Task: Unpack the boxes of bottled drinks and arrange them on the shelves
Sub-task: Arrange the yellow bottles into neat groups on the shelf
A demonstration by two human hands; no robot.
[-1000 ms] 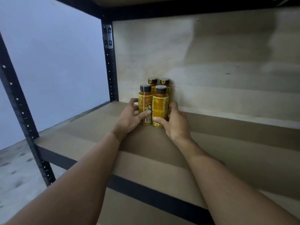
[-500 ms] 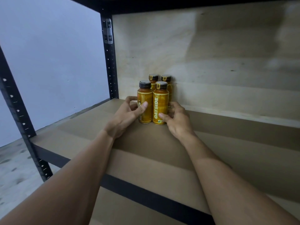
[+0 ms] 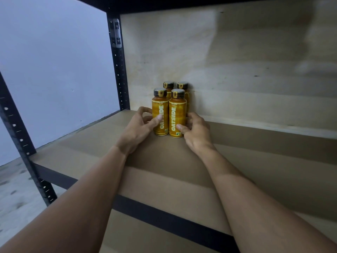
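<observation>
Several orange "OATSIDE" bottles with dark caps stand upright in a tight cluster near the back left corner of the shelf [image 3: 255, 170]. My left hand [image 3: 141, 126] grips the front left bottle [image 3: 160, 114], thumb across its label and fingers round its left side. My right hand [image 3: 196, 130] grips the front right bottle [image 3: 177, 115] low down, thumb on the label's lower part. Two more bottles [image 3: 168, 85] stand directly behind these, mostly hidden, against the plywood back panel.
A black perforated upright [image 3: 118, 66] stands just left of the bottles at the back corner, another upright [image 3: 20, 141] at the front left. The black front rail [image 3: 164, 216] crosses below my forearms. A white wall is on the left.
Both front bottles were turned so their "OATSIDE" labels now face me. My hands stayed around them, and the view moved a little closer.
</observation>
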